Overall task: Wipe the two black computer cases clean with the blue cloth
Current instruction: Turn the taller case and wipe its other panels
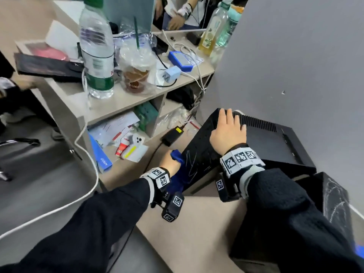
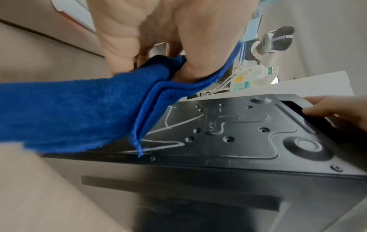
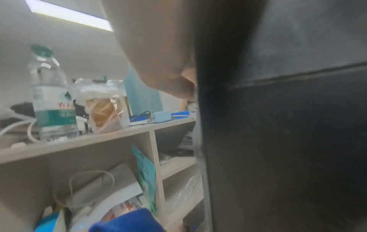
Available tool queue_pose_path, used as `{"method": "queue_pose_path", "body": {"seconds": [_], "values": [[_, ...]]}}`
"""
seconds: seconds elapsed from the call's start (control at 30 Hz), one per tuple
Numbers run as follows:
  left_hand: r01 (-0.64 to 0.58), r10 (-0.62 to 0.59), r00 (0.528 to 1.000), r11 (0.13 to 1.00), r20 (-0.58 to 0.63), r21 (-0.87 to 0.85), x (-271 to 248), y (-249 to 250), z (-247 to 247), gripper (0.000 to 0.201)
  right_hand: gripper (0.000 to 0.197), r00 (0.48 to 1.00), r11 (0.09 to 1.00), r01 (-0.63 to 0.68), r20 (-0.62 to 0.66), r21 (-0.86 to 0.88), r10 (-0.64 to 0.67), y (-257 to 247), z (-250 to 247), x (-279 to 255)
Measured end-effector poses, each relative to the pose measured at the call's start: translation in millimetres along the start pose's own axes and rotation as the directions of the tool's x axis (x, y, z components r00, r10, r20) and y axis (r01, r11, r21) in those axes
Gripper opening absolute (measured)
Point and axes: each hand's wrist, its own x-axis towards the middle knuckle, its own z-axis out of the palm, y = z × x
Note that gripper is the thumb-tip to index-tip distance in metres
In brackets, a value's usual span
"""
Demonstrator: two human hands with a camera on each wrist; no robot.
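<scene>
Cases came first: the nearer black computer case point(image 1: 202, 152) lay tipped on the floor, its chalk-scrawled panel facing the left hand point(image 1: 170, 161), a second marked case point(image 1: 332, 194) beside the right forearm. Fingers flat, the right hand point(image 1: 228, 131) pressed its top edge (steadying it, I judged). Bunched in the left hand's grasp, the blue cloth point(image 2: 79, 113) draped against that panel.

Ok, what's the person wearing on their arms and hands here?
Both arms are in black fleecy sleeves with pale grey cuffs. Each wrist carries a band of white blocks printed with black square markers, plus a black camera unit strapped underneath. The left hand and right hand are bare, without gloves.
</scene>
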Motion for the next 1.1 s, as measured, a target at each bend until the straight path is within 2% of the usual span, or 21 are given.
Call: {"method": "queue_pose_path", "body": {"seconds": [0.07, 0.23, 0.33, 0.43, 0.5, 0.63, 0.73, 0.83, 0.87, 0.9, 0.97, 1.0, 1.03, 1.1], "values": [[-0.007, 0.007, 1.000, 1.000, 0.021, -0.001, 1.5, 3.3, 3.5, 0.030, 0.071, 1.000, 1.000, -0.021, -0.007, -0.005, 0.021, -5.5, 2.5, -1.3], [-0.033, 0.034, 0.997, 0.999, 0.064, -0.006, 10.1, 2.2, -2.0, 0.014, 0.073, 0.999, 0.999, -0.014, -0.037, -0.029, 0.013, -3.2, 2.5, -2.5], [0.007, -0.005, 0.999, 0.999, 0.050, -0.047, 22.1, -9.5, -4.0, 0.031, 0.070, 0.998, 0.998, 0.034, -0.051, -0.049, -0.037, -3.6, 1.2, -4.8], [0.010, 0.005, 0.993, 0.992, 0.122, -0.125, 20.9, -15.0, 3.3, 0.021, 0.070, 0.998, 0.998, 0.067, -0.014, -0.008, -0.067, 4.1, -3.6, -14.5], [0.013, 0.014, 0.990, 0.983, 0.143, -0.184, 17.0, -17.7, 12.6, 0.021, 0.071, 0.997, 0.997, 0.080, 0.007, 0.021, -0.080, 15.3, -6.0, -26.5], [0.047, -0.014, 0.992, 0.959, 0.122, -0.278, 5.7, -19.6, 28.7, 0.033, 0.061, 0.998, 0.988, 0.033, -0.061, 0.148, -0.024, 21.0, -12.7, -36.0], [0.022, -0.003, 0.996, 0.974, 0.084, -0.224, 0.4, -29.3, 44.1, 0.040, 0.045, 0.984, 0.976, 0.020, -0.177, 0.218, 0.020, 8.2, -12.8, -27.6], [0.014, -0.004, 0.999, 0.972, 0.044, -0.233, -0.5, -22.5, 45.7, 0.036, 0.042, 0.984, 0.974, -0.004, -0.174, 0.228, 0.045, 5.2, -12.0, -26.5], [-0.015, 0.022, 0.999, 0.964, 0.024, -0.264, -0.7, -14.9, 43.5, 0.035, 0.044, 0.986, 0.975, -0.006, -0.161, 0.221, 0.043, 6.3, -10.6, -27.5], [-0.102, 0.106, 0.994, 0.947, -0.004, -0.303, -0.4, -6.1, 42.6, 0.036, 0.046, 0.988, 0.975, -0.009, -0.150, 0.220, 0.043, 7.7, -9.2, -28.0], [-0.336, 0.339, 0.940, 0.885, -0.050, -0.321, -3.5, 9.8, 42.2, 0.034, 0.048, 0.988, 0.972, -0.016, -0.143, 0.236, 0.051, 9.8, -7.5, -26.4], [-0.409, 0.409, 0.910, 0.872, -0.058, -0.268, -3.9, 9.9, 45.2, 0.031, 0.048, 0.987, 0.969, -0.017, -0.149, 0.246, 0.055, 9.8, -7.1, -25.8], [-0.433, 0.429, 0.901, 0.878, -0.066, -0.203, -2.5, 2.9, 49.0, 0.029, 0.048, 0.986, 0.968, -0.017, -0.156, 0.251, 0.058, 9.3, -7.2, -25.4], [-0.334, 0.326, 0.942, 0.935, -0.083, -0.122, 2.1, -22.1, 54.3, 0.025, 0.046, 0.984, 0.967, -0.030, -0.160, 0.253, 0.073, 8.5, -7.1, -25.3]]}}
